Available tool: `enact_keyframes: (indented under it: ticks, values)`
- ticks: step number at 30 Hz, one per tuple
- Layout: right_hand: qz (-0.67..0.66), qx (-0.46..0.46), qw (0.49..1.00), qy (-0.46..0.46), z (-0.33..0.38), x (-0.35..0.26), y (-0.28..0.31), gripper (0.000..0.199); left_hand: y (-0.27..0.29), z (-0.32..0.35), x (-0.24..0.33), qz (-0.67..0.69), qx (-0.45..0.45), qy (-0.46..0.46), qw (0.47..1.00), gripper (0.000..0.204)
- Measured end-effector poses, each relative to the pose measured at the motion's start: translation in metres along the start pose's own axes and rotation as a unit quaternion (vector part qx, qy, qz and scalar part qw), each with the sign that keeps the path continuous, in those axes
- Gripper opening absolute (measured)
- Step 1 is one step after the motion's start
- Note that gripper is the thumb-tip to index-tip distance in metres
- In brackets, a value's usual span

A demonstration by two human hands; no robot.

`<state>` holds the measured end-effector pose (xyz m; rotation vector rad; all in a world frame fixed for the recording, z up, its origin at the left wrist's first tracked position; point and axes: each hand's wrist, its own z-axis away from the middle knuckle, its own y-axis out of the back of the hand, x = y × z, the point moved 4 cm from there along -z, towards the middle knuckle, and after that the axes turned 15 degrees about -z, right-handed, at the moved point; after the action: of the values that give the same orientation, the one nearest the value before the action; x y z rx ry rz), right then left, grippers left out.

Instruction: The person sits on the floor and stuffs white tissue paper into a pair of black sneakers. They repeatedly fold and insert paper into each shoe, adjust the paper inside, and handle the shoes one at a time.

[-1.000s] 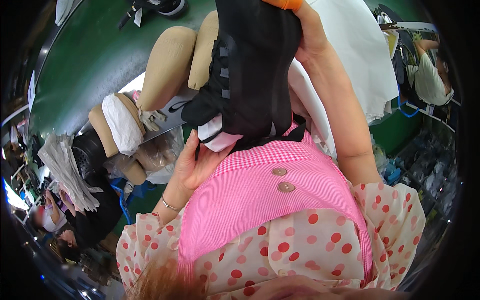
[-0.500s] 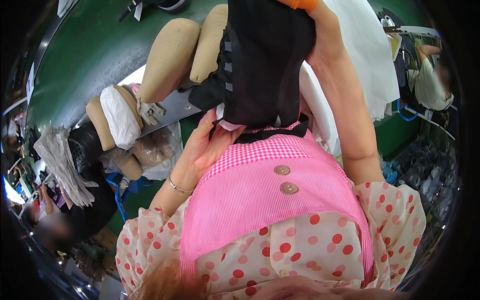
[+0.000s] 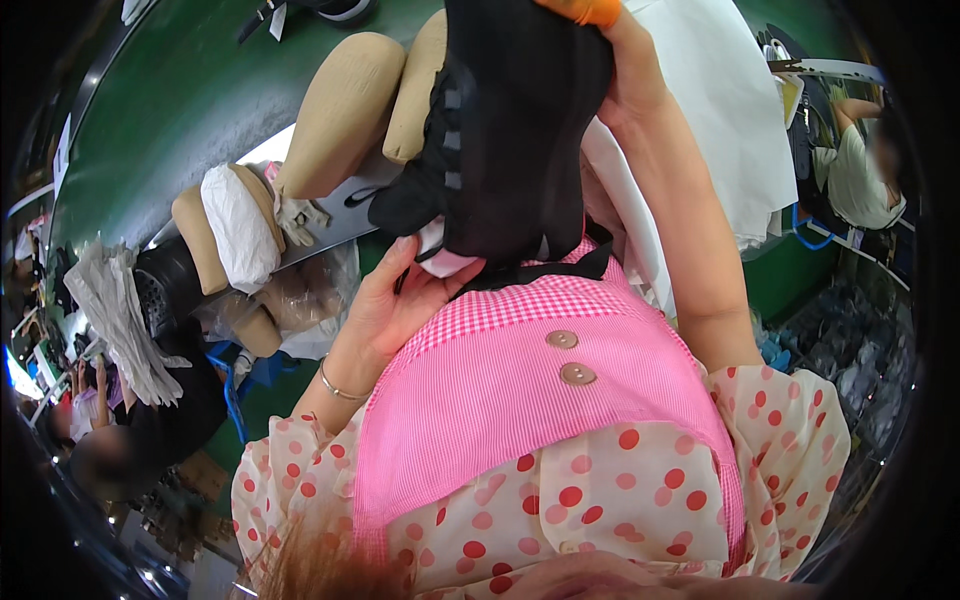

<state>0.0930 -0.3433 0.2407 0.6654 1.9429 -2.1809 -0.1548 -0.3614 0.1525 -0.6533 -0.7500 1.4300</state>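
Observation:
A black shoe upper (image 3: pixel 520 130) with grey webbing loops along its left side lies just ahead of my pink apron. My left hand (image 3: pixel 400 305) pinches its near end, where a pale pink and white lining (image 3: pixel 445 258) shows at the opening; some fingertips go out of sight underneath. At the far right side, my right hand (image 3: pixel 632 80) grips the upper's edge, with an orange covering (image 3: pixel 585 10) on its fingers. The far end of the upper runs out of the picture. Left of it stand beige shoe lasts (image 3: pixel 345 110).
On the green table (image 3: pixel 190 90) are more lasts, one wrapped in white (image 3: pixel 240 230). White sheets (image 3: pixel 715 110) lie to the right. Grey-white gloves (image 3: pixel 125 320) hang at the left by a black basket (image 3: pixel 165 285). Other people work at both far sides.
Both hands and the black shoe upper have shifted slightly left. More of the pale lining shows beside my left fingers. Both hands keep their hold.

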Motion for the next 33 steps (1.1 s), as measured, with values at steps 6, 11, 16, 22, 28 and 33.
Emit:
enact_keyframes:
  ticks: [6,11,16,22,28,33]
  values:
    - [-0.006,-0.008,1.0,0.003,-0.01,0.009,0.02,0.052,0.0,-0.007,-0.002,-0.092,-0.043,-0.055,0.993,0.043]
    - [-0.028,0.024,0.999,0.009,-0.005,0.007,0.033,0.05,-0.005,-0.023,0.008,-0.228,-0.017,-0.045,0.973,0.046]
    - [-0.041,0.111,0.992,0.034,-0.001,-0.016,0.072,0.043,-0.003,-0.002,0.053,-0.557,0.071,-0.125,0.818,0.047]
    - [0.001,0.055,0.995,0.088,-0.02,-0.042,0.06,0.037,-0.041,-0.031,0.075,-0.769,0.02,-0.339,0.541,0.093]
    - [0.113,0.095,0.978,0.147,-0.094,-0.11,0.06,0.035,-0.106,-0.06,0.145,-0.831,-0.023,-0.527,0.179,0.064]
    - [0.614,0.137,0.755,0.184,-0.213,-0.131,0.054,0.031,-0.132,-0.14,0.242,-0.619,-0.052,-0.389,0.68,0.038]
